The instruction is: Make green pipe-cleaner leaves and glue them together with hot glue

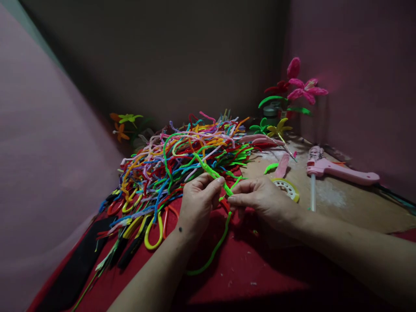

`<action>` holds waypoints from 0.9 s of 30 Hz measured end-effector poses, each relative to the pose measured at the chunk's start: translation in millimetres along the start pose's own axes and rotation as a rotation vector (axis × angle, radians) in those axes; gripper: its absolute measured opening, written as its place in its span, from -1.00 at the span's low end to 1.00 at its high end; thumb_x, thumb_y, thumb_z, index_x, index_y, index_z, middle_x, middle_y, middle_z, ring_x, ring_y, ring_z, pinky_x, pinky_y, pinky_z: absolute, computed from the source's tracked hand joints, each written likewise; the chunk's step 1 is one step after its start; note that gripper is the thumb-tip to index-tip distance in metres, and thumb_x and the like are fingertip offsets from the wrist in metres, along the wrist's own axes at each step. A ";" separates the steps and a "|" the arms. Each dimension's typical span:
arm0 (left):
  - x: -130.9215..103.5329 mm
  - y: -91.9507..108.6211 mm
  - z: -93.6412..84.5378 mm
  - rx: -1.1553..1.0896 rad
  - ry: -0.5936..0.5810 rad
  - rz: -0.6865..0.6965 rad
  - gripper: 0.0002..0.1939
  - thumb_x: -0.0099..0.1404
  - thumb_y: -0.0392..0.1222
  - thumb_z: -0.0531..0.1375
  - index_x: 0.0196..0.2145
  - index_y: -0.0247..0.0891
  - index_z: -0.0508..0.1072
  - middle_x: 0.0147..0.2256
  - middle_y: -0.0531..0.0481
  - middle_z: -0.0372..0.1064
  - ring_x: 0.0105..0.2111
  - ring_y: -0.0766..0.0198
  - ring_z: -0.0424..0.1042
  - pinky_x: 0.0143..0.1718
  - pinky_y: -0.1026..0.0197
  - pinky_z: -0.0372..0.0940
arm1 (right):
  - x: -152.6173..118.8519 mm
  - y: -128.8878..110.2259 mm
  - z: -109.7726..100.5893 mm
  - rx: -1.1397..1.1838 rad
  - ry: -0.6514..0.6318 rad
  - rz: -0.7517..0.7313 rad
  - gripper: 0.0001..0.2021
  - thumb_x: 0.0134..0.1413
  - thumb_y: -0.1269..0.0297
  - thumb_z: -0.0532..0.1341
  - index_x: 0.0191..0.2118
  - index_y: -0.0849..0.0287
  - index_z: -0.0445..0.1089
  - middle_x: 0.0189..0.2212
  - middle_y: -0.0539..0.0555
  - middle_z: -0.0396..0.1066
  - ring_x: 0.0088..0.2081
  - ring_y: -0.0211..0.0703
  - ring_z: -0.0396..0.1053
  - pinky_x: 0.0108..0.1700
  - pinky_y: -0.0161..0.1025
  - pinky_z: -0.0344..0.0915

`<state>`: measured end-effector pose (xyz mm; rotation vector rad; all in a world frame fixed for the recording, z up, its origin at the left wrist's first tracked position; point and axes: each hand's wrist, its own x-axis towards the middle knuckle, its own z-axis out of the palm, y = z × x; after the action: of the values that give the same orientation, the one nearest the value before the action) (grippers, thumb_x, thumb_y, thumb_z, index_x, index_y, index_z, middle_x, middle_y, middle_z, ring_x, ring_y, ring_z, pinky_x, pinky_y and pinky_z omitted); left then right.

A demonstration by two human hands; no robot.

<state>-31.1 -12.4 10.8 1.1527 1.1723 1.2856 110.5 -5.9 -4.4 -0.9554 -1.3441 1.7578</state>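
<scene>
The person is holding a fuzzy green strand between both hands, above the middle of the red-covered table, nearer its front edge than the heap of coloured strands lying toward the back. The left hand is pinching it with the thumb closed against the bent forefinger; the right hand is gripping just beside, thumb and forefinger nearly together on its lower end, the other fingers curling beneath, partly hidden. A thin green tail is hanging below the right fingertips, curving toward the table's front edge. Nearest the right hand, a tape roll is lying by the left edge of a brown board.

The strand is probably feather-light, soft outside and springy within, holding a bend well and hardly slipping. Its thick part seems the surest place for pinching; squeezing hard would likely be flattening the pile.
</scene>
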 end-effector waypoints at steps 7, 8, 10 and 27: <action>-0.3 -0.4 -0.9 0.000 -0.026 -0.026 -0.79 -0.01 -0.16 0.27 -0.59 -0.34 0.34 -0.68 0.18 0.03 -0.70 0.54 -0.03 -0.69 0.40 -0.09 | 5.1 3.1 -2.6 0.138 0.007 -0.112 -0.83 -0.16 0.26 0.27 -0.46 0.30 0.46 -0.56 0.05 0.42 -0.53 -0.31 0.30 -0.43 -0.32 0.18; -0.6 -1.1 -0.6 0.011 -0.033 -0.027 -0.78 -0.01 -0.16 0.27 -0.61 -0.34 0.34 -0.69 0.18 0.04 -0.69 0.54 -0.01 -0.67 0.40 -0.06 | 5.9 3.5 -2.6 0.153 0.018 -0.102 -0.82 -0.18 0.26 0.29 -0.47 0.31 0.46 -0.57 0.05 0.42 -0.54 -0.31 0.30 -0.44 -0.32 0.18; -1.2 -2.4 0.2 0.027 -0.045 -0.030 -0.78 -0.01 -0.17 0.27 -0.62 -0.33 0.33 -0.69 0.18 0.06 -0.68 0.52 0.04 -0.64 0.40 0.01 | 6.8 3.9 -2.5 0.170 0.034 -0.063 -0.81 -0.21 0.25 0.30 -0.51 0.32 0.45 -0.61 0.05 0.41 -0.58 -0.33 0.28 -0.47 -0.33 0.16; 0.1 -3.7 0.1 0.117 -0.051 0.098 -0.86 0.04 -0.19 0.24 -0.51 -0.30 0.36 -0.63 0.14 0.17 -0.67 0.50 0.06 -0.67 0.41 0.00 | 9.6 3.1 -2.9 0.199 0.105 0.018 -0.83 -0.23 0.27 0.29 -0.53 0.30 0.42 -0.67 0.04 0.40 -0.70 -0.43 0.11 -0.62 -0.39 -0.05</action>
<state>-30.7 -12.3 7.2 1.3357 1.1788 1.2671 108.1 3.2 -9.3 -0.9370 -1.0761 1.7903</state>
